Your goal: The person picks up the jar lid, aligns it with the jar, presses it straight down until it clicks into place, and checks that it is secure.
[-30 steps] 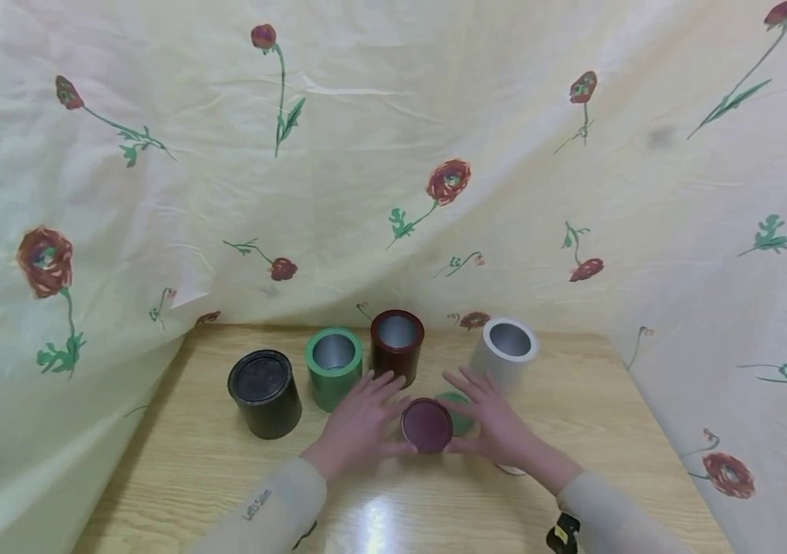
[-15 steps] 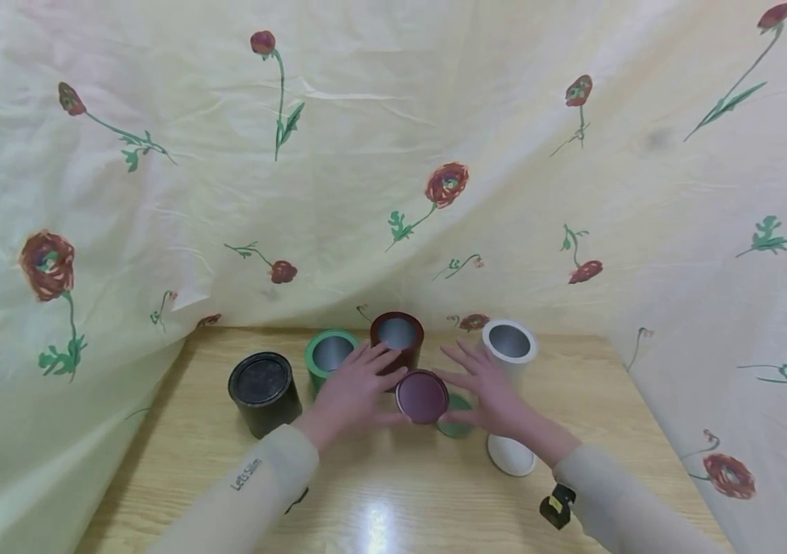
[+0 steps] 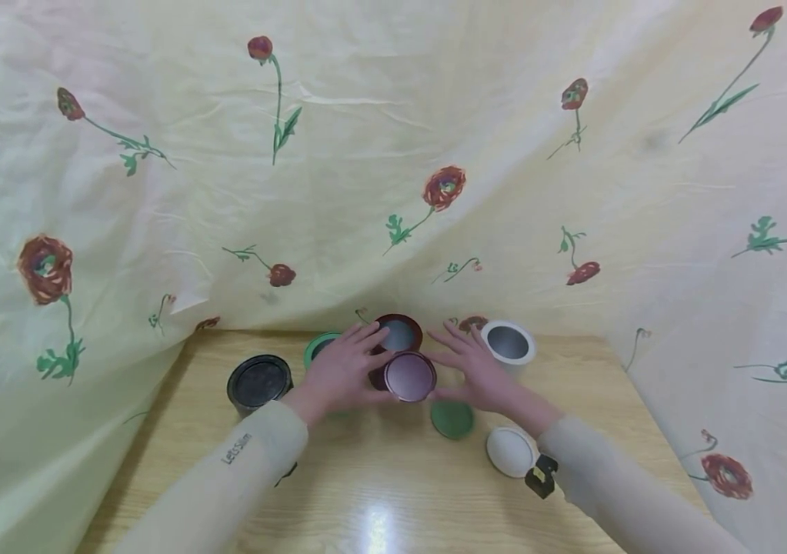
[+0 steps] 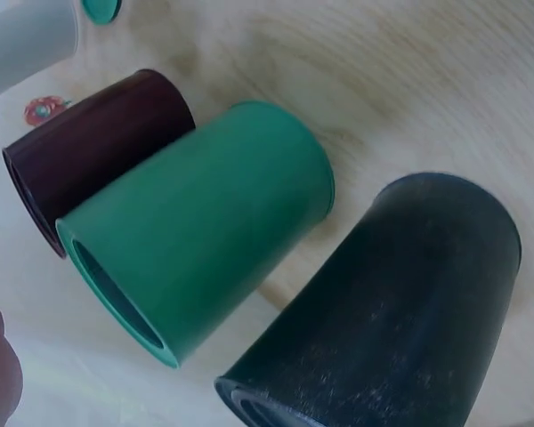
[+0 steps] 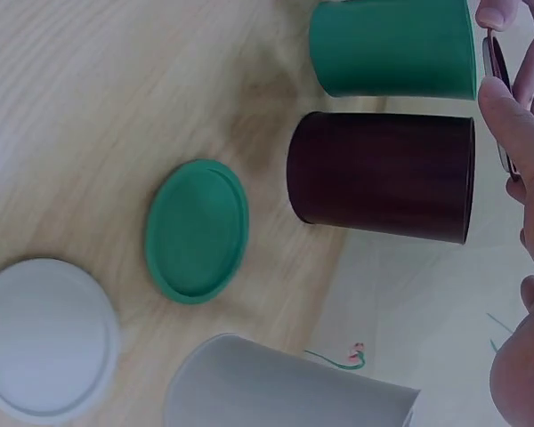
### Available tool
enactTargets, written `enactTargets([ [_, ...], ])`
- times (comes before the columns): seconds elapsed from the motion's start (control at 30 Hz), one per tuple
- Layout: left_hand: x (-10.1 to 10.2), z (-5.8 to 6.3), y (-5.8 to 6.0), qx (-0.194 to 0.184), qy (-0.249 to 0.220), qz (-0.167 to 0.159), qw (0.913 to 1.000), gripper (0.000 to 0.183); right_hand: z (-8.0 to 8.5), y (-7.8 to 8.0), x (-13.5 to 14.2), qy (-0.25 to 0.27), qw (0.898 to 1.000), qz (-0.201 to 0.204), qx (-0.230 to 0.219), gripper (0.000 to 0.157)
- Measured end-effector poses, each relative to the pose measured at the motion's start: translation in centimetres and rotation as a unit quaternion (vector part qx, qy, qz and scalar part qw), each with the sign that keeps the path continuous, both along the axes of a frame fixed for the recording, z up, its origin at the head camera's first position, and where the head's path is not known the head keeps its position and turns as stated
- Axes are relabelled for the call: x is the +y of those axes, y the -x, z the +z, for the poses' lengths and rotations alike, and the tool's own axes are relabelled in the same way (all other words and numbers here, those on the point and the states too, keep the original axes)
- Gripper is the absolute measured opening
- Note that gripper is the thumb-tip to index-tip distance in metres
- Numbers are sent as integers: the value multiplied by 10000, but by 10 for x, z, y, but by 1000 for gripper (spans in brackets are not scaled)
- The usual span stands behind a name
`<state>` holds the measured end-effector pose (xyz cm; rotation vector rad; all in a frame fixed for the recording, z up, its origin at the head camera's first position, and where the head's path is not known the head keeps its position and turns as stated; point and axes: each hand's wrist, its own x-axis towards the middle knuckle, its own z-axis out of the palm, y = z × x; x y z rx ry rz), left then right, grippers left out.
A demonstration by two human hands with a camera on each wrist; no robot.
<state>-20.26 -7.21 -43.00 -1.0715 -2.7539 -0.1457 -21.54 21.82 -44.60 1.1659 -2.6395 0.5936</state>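
Dark red lid (image 3: 410,377) moved up toward dark red can (image 5: 383,176), now just above its near side. Left hand (image 3: 342,369), right hand (image 3: 481,371) clamp fingers on opposite lid edges, likely to stop tipping. Green lid (image 3: 453,420), white lid (image 3: 510,452) lie on worktop (image 3: 435,500), right of can.

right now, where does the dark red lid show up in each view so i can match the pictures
Head: dark red lid in the lower middle, between the left hand and right hand.
Left wrist: not in it.
Right wrist: near the upper right corner, seen edge-on.
Shared landmark: dark red can, partly behind the lid in head, upper left in left wrist, right of centre in right wrist.
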Motion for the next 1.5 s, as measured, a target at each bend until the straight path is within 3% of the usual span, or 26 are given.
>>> enactTargets([
  [0.37, -4, 2, 20, 82, 444, 46, 9990, 82, 6, 16, -6, -127, 9996, -41, -237, 69],
  [0.73, -10, 3, 36, -391, 191, 151, 9989, 82, 10, 34, -12, -304, 9960, -171, -822, 72],
  [1.5, -15, 3, 60, -321, 364, 488, 9976, 80, 26, 67, -24, -735, 9920, -242, -998, 71],
])
